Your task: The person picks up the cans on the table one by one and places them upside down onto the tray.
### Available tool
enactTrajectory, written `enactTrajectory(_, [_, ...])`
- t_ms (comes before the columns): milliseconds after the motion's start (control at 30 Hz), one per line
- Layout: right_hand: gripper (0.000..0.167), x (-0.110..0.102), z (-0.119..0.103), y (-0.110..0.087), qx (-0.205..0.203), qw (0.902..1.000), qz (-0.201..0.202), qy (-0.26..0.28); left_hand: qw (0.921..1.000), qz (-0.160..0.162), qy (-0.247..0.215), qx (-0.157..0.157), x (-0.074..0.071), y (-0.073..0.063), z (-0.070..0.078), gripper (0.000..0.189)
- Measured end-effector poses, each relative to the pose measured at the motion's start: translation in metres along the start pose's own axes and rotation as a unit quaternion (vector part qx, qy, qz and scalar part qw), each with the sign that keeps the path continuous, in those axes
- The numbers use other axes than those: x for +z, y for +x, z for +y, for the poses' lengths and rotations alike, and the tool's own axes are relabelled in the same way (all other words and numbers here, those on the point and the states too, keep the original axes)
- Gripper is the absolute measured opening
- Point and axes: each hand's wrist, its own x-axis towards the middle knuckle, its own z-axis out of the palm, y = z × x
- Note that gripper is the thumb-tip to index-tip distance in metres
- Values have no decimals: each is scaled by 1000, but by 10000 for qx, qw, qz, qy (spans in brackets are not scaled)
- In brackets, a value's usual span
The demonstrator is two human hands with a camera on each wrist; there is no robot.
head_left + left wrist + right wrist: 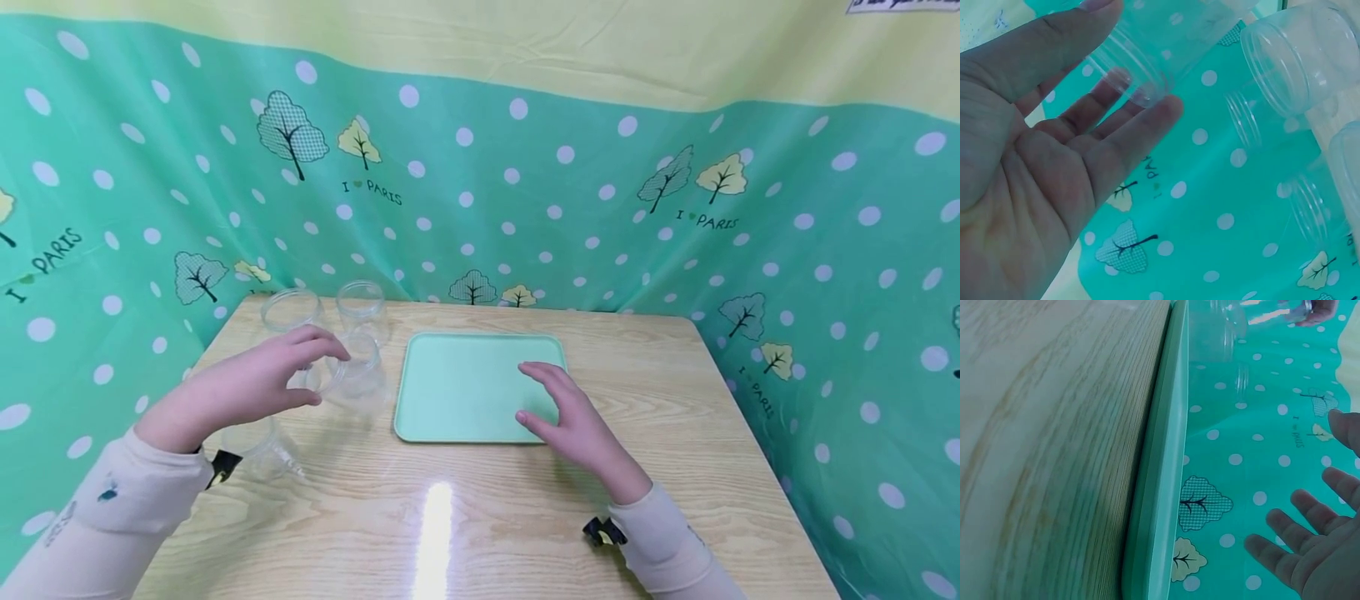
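Observation:
In the left wrist view, my left hand [1054, 125] holds a clear plastic jar [1172, 44] by its ridged rim, between thumb and fingers. The head view has this left hand [262, 379] raised at the left of the table, the tilted jar faint against the wood. More clear jars stand around it: one jar [291, 310] and another jar [362, 304] behind, a nearer jar [255, 446] partly hidden by the wrist. My right hand [573, 421] hovers over the right side of a mint green tray [450, 437], fingers spread and holding nothing.
The wooden table [637, 392] carries the tray at its middle, with the jars to the left. A green and yellow printed curtain [480, 217] hangs along the back and both sides. Light glares off the table front.

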Motion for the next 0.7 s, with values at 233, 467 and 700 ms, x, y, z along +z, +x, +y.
enactTrajectory(233, [66,-1,-1,-1,-62,10000,76,9,9986,447,-274,-56,5,0,-2,58])
enactTrajectory(467, [66,-4,-1,-1,-176,9998,114,31,9923,858,-864,-230,11,1,-1,58])
enactTrajectory(700, [65,-5,-1,-1,-283,9994,183,49,9818,1156,-1458,-378,19,3,1,58])
